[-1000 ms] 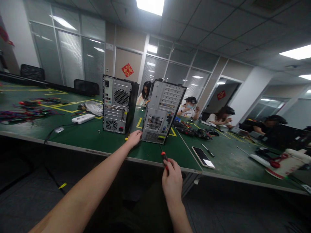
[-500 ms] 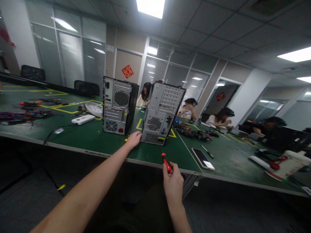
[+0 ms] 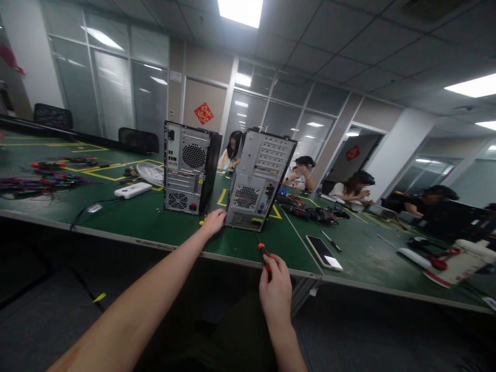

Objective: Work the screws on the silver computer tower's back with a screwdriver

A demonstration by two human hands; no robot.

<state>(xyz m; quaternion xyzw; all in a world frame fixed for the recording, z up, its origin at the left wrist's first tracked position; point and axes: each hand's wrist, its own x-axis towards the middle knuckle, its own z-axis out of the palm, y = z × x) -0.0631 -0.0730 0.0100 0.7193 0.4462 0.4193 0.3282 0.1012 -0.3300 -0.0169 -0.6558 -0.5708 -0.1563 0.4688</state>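
A grey and black computer tower [image 3: 248,181] stands tilted in view on the green table, its rear panel facing me. My left hand [image 3: 215,223] grips its lower left edge, fingers partly hidden. In my right hand [image 3: 276,279] is a screwdriver [image 3: 261,250] with a red and black handle, its tip at the bottom edge of the rear panel. Whether the tip sits in a screw is too small to tell. A second computer tower [image 3: 184,170] stands to the left. Something small and yellow [image 3: 202,222] lies beside my left wrist.
Left on the table [image 3: 127,225] are a white power strip [image 3: 133,190], bundled wires [image 3: 42,185] and a white round grille [image 3: 150,173]. To the right lie a phone [image 3: 324,252], a pen-like tool [image 3: 331,241] and black cables [image 3: 321,213]. Several people sit across the table.
My right hand's fingers have shifted forward along the screwdriver, covering more of its red handle. The left hand and both towers stay in place.
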